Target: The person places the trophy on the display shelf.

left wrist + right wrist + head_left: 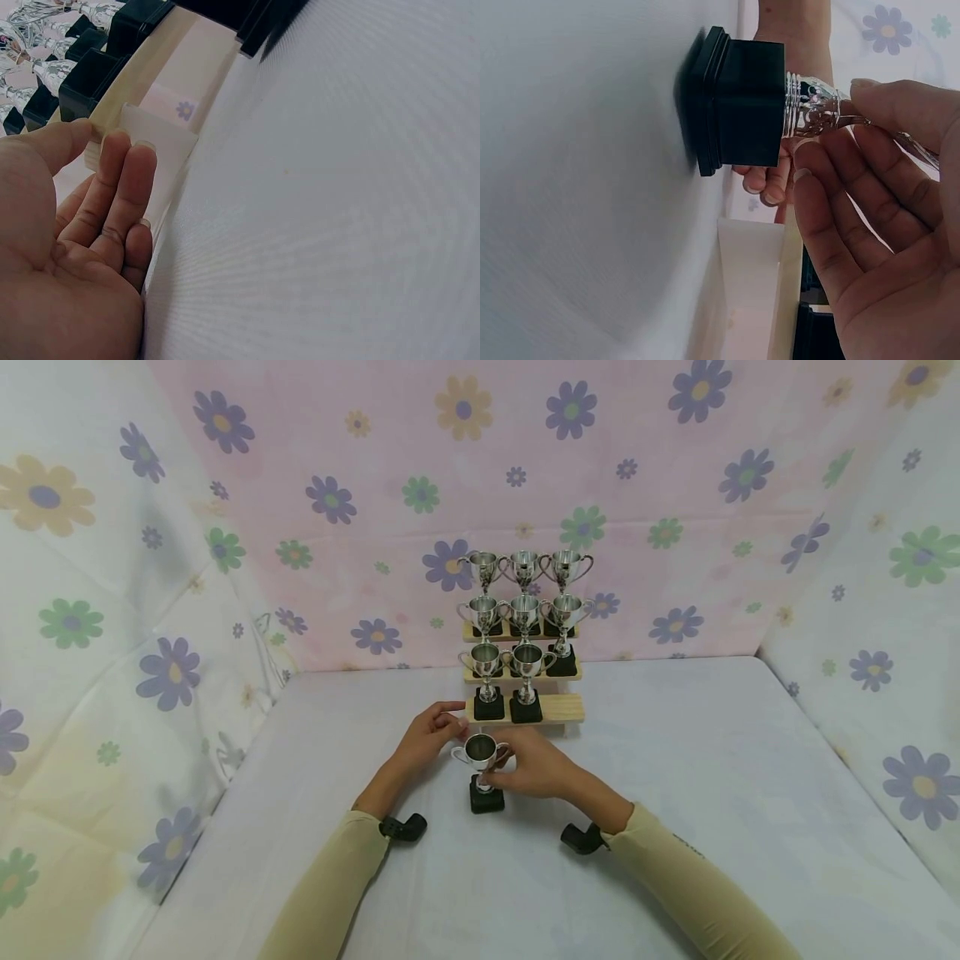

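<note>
My right hand pinches a small silver trophy cup by its stem and handle. The cup stands upright, its black square base at the white tabletop in front of a tiered wooden rack. On the rack's left front corner, my left hand grips the end of the lowest board between thumb and fingers. Two trophies stand on that board's left and middle; its right part is bare wood. Three more stand on each of the two higher tiers, their bases partly hidden.
White cloth covers the table. Flower-print fabric hangs behind the rack and along both sides. A black wrist camera sits on the right wrist, another on the left.
</note>
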A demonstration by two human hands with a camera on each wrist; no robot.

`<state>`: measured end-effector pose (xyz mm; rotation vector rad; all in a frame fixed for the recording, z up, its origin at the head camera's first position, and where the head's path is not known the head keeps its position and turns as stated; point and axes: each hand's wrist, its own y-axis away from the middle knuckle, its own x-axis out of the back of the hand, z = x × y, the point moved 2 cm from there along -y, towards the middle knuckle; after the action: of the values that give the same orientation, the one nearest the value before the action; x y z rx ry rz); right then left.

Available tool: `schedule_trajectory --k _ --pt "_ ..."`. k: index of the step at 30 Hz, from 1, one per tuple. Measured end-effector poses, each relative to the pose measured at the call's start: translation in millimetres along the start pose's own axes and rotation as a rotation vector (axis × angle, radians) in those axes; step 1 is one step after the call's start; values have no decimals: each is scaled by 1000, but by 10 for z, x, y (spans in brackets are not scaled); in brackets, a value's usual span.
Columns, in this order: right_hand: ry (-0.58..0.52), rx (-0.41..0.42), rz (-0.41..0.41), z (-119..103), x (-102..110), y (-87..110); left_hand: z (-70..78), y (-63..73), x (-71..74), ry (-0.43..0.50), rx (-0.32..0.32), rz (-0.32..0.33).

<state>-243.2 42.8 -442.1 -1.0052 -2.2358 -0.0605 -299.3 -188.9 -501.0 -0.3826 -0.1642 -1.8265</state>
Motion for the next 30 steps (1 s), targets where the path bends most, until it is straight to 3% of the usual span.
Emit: schedule_trajectory --k 13,18,30 --pt "66 -22 34 -48 229 38 13 10 -6 1 2 5" --pt "66 -10 60 -55 317 52 0 10 -9 27 1 1" --pt "53 -66 123 -93 581 111 14 2 -21 61 8 5"
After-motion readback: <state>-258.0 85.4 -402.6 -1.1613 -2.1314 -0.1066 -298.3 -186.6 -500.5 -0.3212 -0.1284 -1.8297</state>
